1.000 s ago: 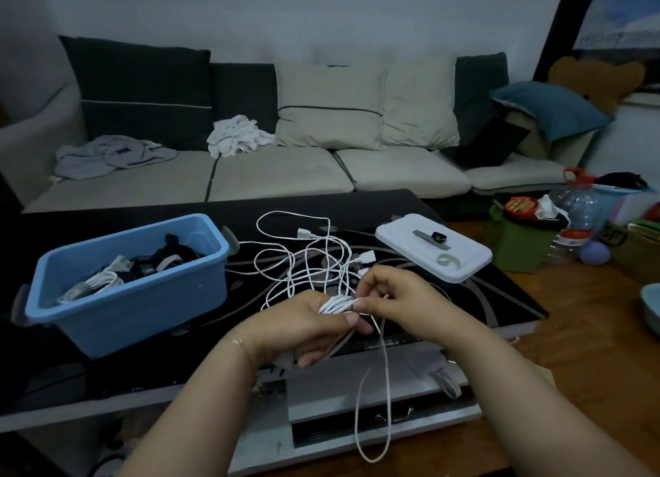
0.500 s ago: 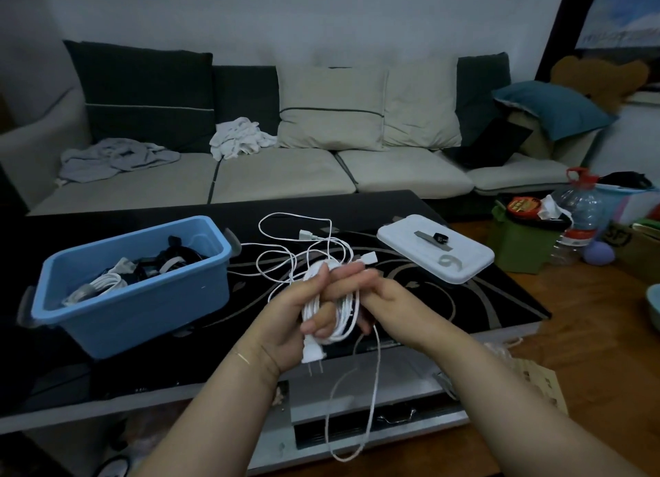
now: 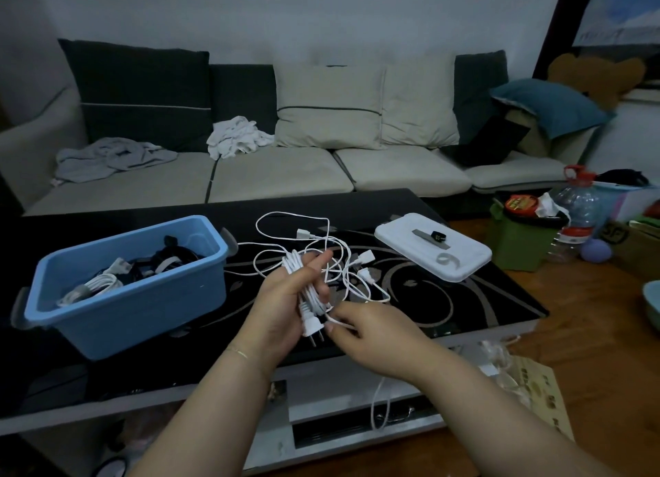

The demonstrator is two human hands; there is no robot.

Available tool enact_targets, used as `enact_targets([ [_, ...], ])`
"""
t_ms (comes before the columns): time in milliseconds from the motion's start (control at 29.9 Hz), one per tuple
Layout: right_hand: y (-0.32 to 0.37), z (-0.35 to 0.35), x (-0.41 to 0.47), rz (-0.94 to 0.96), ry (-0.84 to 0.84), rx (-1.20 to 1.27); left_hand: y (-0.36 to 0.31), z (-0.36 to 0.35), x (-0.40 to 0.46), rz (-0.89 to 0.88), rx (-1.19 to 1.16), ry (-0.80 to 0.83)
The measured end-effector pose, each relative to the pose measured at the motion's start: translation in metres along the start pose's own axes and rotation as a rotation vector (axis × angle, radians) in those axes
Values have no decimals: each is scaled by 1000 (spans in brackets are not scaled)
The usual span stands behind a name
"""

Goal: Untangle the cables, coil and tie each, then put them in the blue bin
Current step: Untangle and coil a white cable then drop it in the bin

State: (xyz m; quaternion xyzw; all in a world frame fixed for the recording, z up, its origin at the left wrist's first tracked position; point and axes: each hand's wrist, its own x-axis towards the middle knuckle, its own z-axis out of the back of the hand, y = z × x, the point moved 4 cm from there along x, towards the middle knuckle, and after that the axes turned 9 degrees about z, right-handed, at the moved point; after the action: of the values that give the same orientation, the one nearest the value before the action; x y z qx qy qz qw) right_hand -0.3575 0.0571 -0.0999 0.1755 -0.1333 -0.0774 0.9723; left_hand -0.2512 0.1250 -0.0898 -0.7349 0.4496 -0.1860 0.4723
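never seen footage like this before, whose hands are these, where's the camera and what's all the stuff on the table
The camera sits on a person's head, looking down at their own bare hands; there is no robot. The left hand grips a coiled white power cable with a two-pin plug. The right hand pinches that cable's loose strand. On the glossy black coffee table lie a tangle of thin white cables, a blue plastic bin holding bundled cables, and a flat white plastic lid.
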Motion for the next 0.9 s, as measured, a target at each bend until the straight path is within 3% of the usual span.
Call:
enact_targets([
  [167,-4,3,-2,-11,42,52,-5,-11,-7,-93,274,-63],
  [435,-15,11,-4,-82,56,197,-1,12,7,-278,983,-207],
  [535,-23,16,-3,-46,-6,239,4,13,3,-179,1192,-161],
  [669,-23,19,-4,9,-40,268,13,3,0,-84,1286,52],
  [802,-20,16,-4,18,-65,356,21,-14,-7,23,985,351],
  [903,-31,23,-3,-32,-167,362,25,-14,-9,83,1004,353],
])
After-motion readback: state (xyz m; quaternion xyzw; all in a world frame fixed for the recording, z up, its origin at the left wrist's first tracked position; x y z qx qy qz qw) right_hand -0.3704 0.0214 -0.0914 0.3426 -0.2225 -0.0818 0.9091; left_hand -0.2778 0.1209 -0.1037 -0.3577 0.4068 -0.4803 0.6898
